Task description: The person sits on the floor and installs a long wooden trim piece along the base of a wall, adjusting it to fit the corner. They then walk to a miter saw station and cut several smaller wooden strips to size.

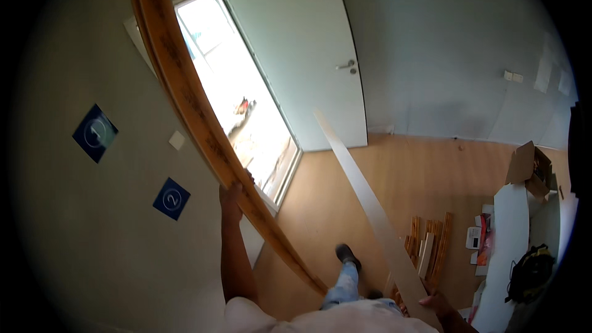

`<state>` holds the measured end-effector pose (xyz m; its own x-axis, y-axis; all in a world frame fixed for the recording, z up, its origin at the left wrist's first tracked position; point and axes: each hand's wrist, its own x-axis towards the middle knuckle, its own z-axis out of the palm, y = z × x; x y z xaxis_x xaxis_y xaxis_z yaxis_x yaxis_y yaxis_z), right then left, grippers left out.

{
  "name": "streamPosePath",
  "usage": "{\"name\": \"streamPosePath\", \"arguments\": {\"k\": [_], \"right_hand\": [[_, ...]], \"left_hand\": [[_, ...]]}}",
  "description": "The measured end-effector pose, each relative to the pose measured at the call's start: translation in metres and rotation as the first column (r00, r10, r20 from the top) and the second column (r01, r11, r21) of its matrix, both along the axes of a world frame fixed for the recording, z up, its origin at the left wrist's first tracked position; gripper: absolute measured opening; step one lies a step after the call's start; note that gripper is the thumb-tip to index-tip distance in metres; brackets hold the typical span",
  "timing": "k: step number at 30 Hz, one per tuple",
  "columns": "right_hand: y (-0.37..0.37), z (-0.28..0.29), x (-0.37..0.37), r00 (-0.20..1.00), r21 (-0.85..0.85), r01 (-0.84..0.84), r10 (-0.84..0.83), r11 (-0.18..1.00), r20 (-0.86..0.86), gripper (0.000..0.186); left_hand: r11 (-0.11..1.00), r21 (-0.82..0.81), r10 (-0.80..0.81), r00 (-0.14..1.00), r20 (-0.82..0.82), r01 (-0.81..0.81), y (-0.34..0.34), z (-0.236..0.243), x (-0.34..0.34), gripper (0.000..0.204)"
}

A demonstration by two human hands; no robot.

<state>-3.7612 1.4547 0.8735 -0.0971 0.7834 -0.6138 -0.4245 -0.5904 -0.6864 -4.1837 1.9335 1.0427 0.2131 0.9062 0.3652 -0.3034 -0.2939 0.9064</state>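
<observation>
My left hand (232,200) is wrapped round a long brown wooden moulding (185,89) with dark streaks. The moulding slants from the top of the view down to the floor near my legs. At the lower right, my right hand (436,303) grips the near end of a long, flat, pale board (370,200). The board's far end points up toward the white door. Both pieces are apart from each other, one on either side of my body.
A white door (296,55) stands open beside a bright doorway (240,98). Several wooden strips (427,248) lie on the wood-look floor (468,172) at right. Beyond them are a white table (510,219), an opened cardboard box (531,169) and a black bag (531,274). Blue signs (95,133) hang on the left wall.
</observation>
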Motion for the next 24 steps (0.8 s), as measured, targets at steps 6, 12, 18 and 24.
{"name": "streamPosePath", "arguments": {"k": [6, 12, 18, 24], "right_hand": [[0.131, 0.032, 0.003, 0.981, 0.107, -0.038, 0.057, 0.994, -0.183, 0.059], [0.327, -0.047, 0.001, 0.99, 0.117, -0.051, 0.065, 0.992, -0.126, 0.047], [0.427, -0.028, 0.021, 0.966, 0.071, -0.209, 0.195, 0.975, 0.168, 0.051], [0.518, -0.034, 0.049, 0.941, -0.102, -0.328, 0.334, 0.939, 0.046, 0.05]], "left_hand": [[0.923, -0.021, -0.376, 0.914, 0.153, 0.383, 0.084, -0.067, -0.009, 0.054], [0.927, -0.175, -0.31, 0.941, 0.136, 0.331, 0.151, -0.119, 0.019, 0.044], [0.943, -0.286, -0.159, 0.985, 0.073, 0.173, 0.211, -0.201, 0.019, 0.032], [0.861, -0.498, 0.082, 0.995, -0.057, -0.099, 0.198, -0.303, 0.043, 0.044]]}}
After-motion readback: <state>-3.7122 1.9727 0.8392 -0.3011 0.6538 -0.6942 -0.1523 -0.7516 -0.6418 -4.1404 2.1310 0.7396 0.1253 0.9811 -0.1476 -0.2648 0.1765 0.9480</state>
